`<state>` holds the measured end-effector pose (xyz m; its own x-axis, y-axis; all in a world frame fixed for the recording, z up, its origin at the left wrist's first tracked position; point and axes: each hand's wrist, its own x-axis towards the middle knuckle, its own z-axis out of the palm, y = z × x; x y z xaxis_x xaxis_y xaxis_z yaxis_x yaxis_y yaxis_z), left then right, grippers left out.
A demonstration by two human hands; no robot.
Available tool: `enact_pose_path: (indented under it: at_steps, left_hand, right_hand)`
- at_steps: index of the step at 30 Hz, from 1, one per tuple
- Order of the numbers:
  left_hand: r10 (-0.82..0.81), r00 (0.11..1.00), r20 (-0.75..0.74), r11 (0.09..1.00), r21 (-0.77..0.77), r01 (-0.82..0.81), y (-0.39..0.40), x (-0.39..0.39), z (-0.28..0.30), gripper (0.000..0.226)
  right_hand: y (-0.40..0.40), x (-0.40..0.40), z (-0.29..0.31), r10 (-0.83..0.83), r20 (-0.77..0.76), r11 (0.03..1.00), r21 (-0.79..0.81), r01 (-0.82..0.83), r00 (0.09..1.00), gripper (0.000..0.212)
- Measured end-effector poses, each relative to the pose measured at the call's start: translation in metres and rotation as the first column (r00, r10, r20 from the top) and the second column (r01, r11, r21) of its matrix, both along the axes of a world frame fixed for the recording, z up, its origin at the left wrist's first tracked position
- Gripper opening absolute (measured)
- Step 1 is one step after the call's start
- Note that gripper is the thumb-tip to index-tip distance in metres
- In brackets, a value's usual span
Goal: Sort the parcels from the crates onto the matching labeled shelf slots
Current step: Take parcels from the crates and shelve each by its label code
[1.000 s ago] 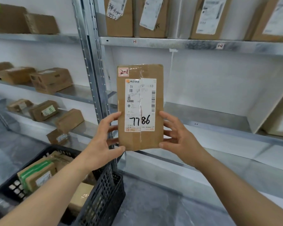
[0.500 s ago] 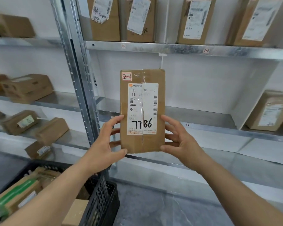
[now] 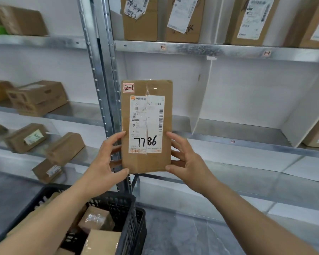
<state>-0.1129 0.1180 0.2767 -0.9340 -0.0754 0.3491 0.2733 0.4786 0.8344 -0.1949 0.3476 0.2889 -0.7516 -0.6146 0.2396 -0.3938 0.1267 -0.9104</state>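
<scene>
The left hand and the right hand curl their fingers round the sides of one brown parcel and hold it upright in front of the shelf post. Its small red sticker says "2-1". Its white label has "7786" in big black pen. Shelf tags read "1-1", "1-2" and "2-2". One black crate sits below with boxes inside.

Metal shelves carry upright cardboard boxes on the top tier; the left bay holds smaller boxes
</scene>
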Motion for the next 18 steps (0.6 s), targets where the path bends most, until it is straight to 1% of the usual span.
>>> enact_pose_path:
  at_steps: [5,10,14,18]
  left_hand:
    - [0.037,0.999,-0.016,0.999,-0.004,-0.037,-0.038,0.007,-0.016,0.100]
    - [0.064,0.998,0.004,0.997,-0.041,-0.063,-0.062,-0.005,-0.026,0.103]
    - [0.075,0.997,0.009,0.997,-0.025,-0.075,-0.078,-0.033,-0.040,0.100]
    - [0.077,0.997,0.000,0.997,-0.013,-0.077,-0.085,-0.081,-0.054,0.098]
  right_hand:
    - [-0.047,0.003,-0.020,-0.013,-0.042,0.999,0.039,0.015,0.999,0.081]
    - [-0.076,-0.016,-0.031,-0.005,-0.054,0.996,0.087,0.010,0.999,0.080]
    - [-0.089,-0.048,-0.039,0.021,-0.072,0.993,0.119,-0.012,0.997,0.080]
    - [-0.096,-0.095,-0.051,0.011,-0.110,0.990,0.140,0.004,0.994,0.081]
